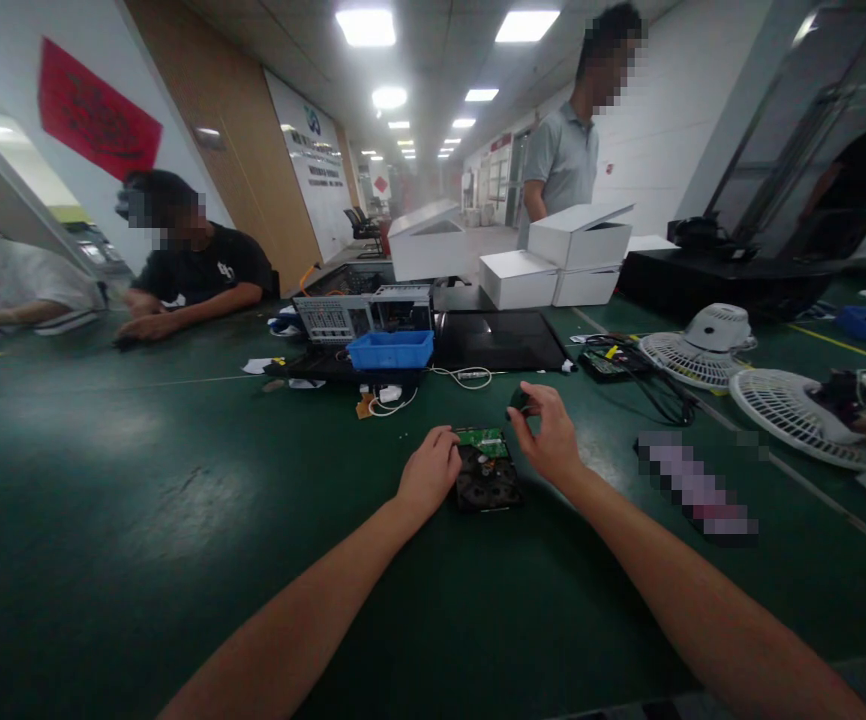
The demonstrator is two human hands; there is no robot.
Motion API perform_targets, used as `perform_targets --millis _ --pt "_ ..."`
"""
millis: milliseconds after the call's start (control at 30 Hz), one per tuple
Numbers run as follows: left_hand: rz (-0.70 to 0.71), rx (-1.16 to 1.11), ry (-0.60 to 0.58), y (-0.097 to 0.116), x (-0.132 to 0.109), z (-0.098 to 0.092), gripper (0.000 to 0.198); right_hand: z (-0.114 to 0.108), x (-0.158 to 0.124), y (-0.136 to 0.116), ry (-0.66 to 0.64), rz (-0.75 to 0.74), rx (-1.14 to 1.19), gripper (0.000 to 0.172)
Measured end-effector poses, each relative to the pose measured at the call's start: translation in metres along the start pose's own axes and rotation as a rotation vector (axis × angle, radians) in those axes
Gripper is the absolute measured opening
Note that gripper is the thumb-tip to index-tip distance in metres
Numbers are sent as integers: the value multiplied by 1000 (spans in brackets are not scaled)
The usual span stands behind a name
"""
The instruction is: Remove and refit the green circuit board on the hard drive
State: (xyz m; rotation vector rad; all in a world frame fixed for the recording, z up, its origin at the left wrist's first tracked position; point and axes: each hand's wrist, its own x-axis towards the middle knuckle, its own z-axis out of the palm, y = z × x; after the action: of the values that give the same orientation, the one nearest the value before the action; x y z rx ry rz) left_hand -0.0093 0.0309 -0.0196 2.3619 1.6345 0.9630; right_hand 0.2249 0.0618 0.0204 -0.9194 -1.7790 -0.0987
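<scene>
A black device with a green circuit board (487, 482) lies flat on the green table (178, 590), in front of me. My left hand (431, 470) rests at its left edge, the fingertips bent over its upper left corner. Just above and right of the device, my right hand (547, 432) is raised with thumb and index finger curled around a small dark object (519, 400). Part of that object is hidden by the fingers, and I cannot make out what it is.
Beyond the device are a blue tray (391, 350), an open computer case (335, 318) and a black panel (500, 340). White fan parts (692, 358) and cables lie at the right. White boxes (517, 279) stand behind. People sit at left; another stands behind the boxes.
</scene>
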Motion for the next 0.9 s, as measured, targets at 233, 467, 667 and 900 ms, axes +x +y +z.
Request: perform_targets --millis 233,467,667,900 --pt "16 -7 7 -8 16 3 19 9 7 11 10 9 -16 48" --pt "-7 -25 -5 -13 28 11 19 14 17 16 -10 1 -50 47" --pt "21 5 -29 -16 21 10 24 20 10 14 67 48 -10 49" --pt "67 18 -71 -16 14 -1 31 26 -3 15 -10 65 61 56"
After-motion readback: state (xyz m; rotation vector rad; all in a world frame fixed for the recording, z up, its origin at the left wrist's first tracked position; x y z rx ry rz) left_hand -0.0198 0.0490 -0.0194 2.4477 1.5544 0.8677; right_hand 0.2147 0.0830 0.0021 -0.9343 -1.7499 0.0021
